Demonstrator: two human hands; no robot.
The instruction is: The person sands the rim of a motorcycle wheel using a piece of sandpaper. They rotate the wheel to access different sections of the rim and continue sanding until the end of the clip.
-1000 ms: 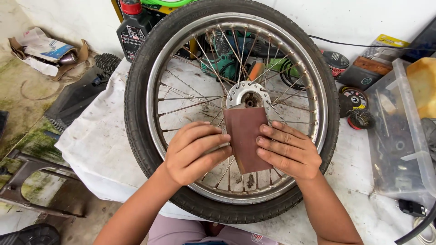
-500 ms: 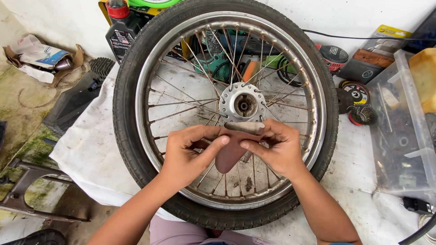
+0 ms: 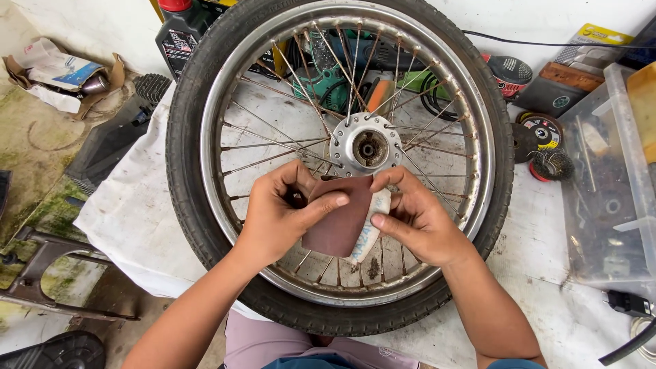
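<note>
A spoked motorcycle wheel with a black tyre (image 3: 188,198) and a metal rim lies flat on a white cloth. Its silver hub (image 3: 367,146) sits just beyond my hands. Both hands hold one sheet of brown sandpaper (image 3: 339,222) above the spokes, curled so its pale back shows on the right side. My left hand (image 3: 277,215) grips the left edge with the thumb laid across the brown face. My right hand (image 3: 417,215) pinches the right edge with thumb and fingers.
A clear plastic bin (image 3: 608,184) of parts stands at the right. Wire brush wheels and grinding discs (image 3: 547,147) lie beside it. A black oil bottle (image 3: 181,34) and a green power tool (image 3: 328,78) sit behind the wheel. A dark metal frame (image 3: 48,273) lies lower left.
The sandpaper was flat and upright between both hands; now it is folded over, with its pale back showing. The view has moved closer to the wheel.
</note>
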